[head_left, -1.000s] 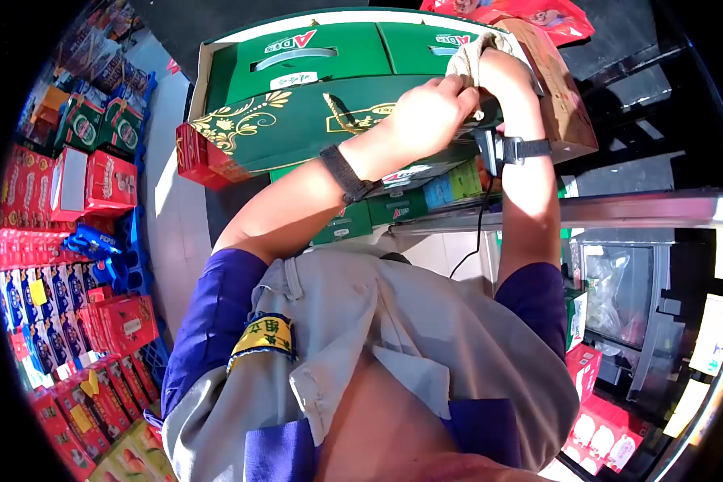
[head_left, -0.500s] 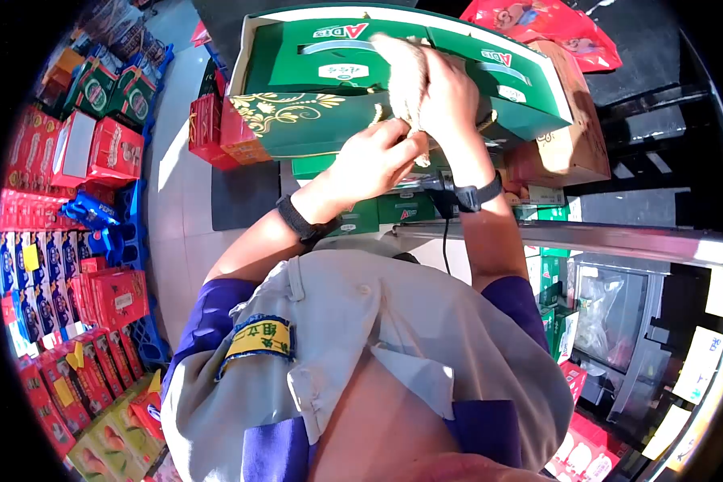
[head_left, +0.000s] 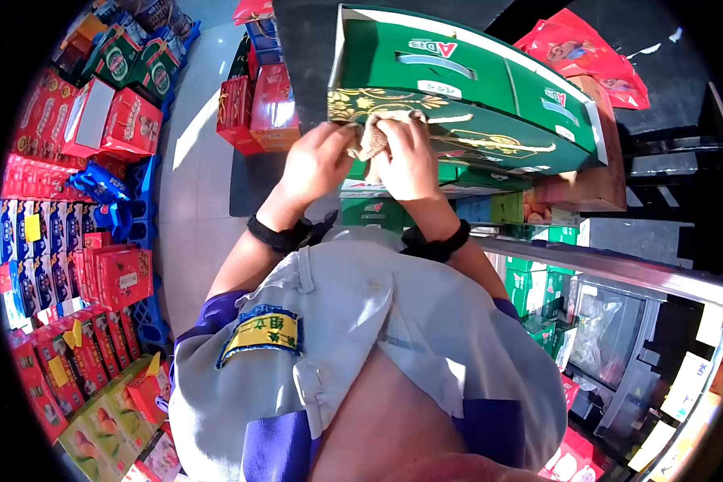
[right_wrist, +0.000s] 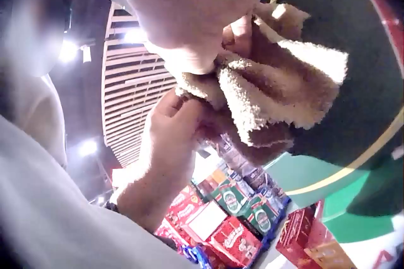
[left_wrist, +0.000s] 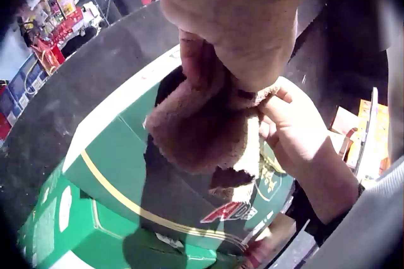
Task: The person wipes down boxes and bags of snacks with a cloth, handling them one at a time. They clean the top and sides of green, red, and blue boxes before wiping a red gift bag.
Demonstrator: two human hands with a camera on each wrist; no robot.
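Observation:
A beige terry cloth (head_left: 373,138) is bunched between my two hands at the near left corner of a large green carton (head_left: 474,132). My left hand (head_left: 320,165) pinches the cloth's left part, just off the corner. My right hand (head_left: 410,161) grips its other side in front of the carton's gold-patterned face. In the left wrist view the cloth (left_wrist: 202,130) hangs in a loose fold over the green side. The right wrist view shows its crumpled folds (right_wrist: 278,86) spilling from under my right hand. Rope handles lie along the carton's front.
A brown carton (head_left: 590,185) and a red bag (head_left: 590,56) stand to the right. Red gift boxes (head_left: 273,108) sit left of the green carton. Stacked goods on blue pallets (head_left: 146,197) line the left side; a metal rail (head_left: 602,269) runs at the right.
Both hands have travelled leftward with the cloth, from the carton's right end across its middle to its left corner. The head view has turned, so the carton appears further right.

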